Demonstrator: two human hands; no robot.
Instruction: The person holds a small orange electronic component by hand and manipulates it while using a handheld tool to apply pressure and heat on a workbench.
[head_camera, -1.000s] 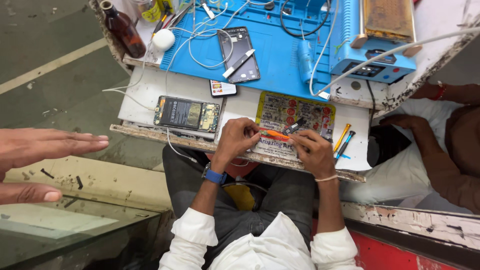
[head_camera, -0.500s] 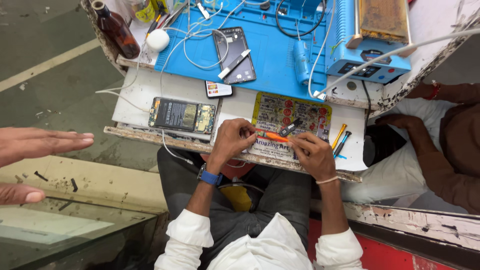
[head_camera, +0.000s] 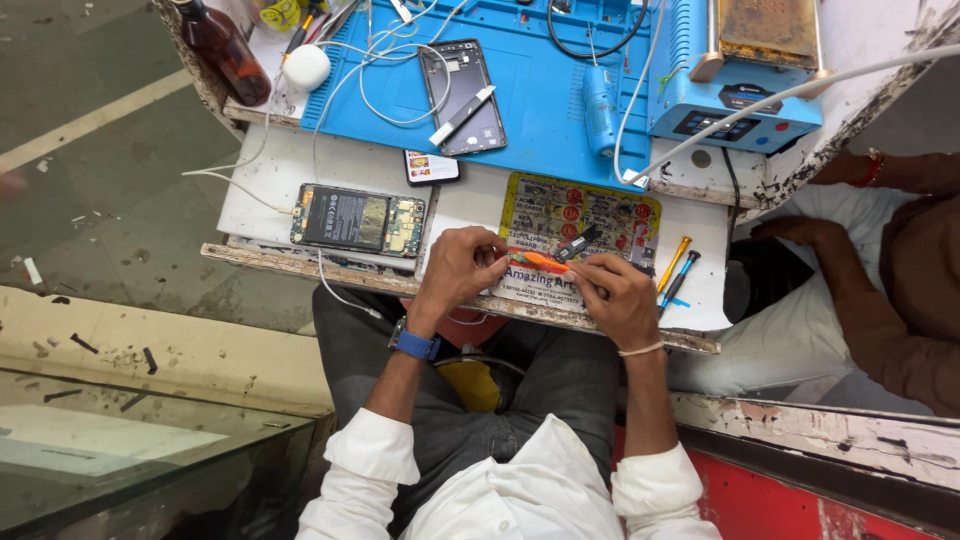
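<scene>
Head-camera check, speaker 1: what do the 2 hands hold?

Speaker 2: The left hand (head_camera: 458, 268) and right hand (head_camera: 622, 298) meet over the yellow printed mat (head_camera: 580, 215) at the near edge of the white worktable (head_camera: 270, 180). Both pinch a slim orange tool (head_camera: 540, 262) that lies between them; the left fingers curl tight on its left end, the right fingertips close on its right end. A small dark part (head_camera: 577, 243) sits just at 1 o'clock from the tool; whether it touches the tool cannot be told.

Speaker 1: And around them?

Speaker 2: At 9 o'clock from the left hand lies an opened phone (head_camera: 360, 220) with battery and board exposed. At 12 o'clock is the blue repair mat (head_camera: 540, 100), bearing a dark phone back (head_camera: 462, 95) and white cables. At 3 o'clock from the right hand lie 2 screwdrivers (head_camera: 676, 272). A brown bottle (head_camera: 225, 50) stands at 10 o'clock. Another person's arm (head_camera: 880, 320) rests at the far right.
</scene>
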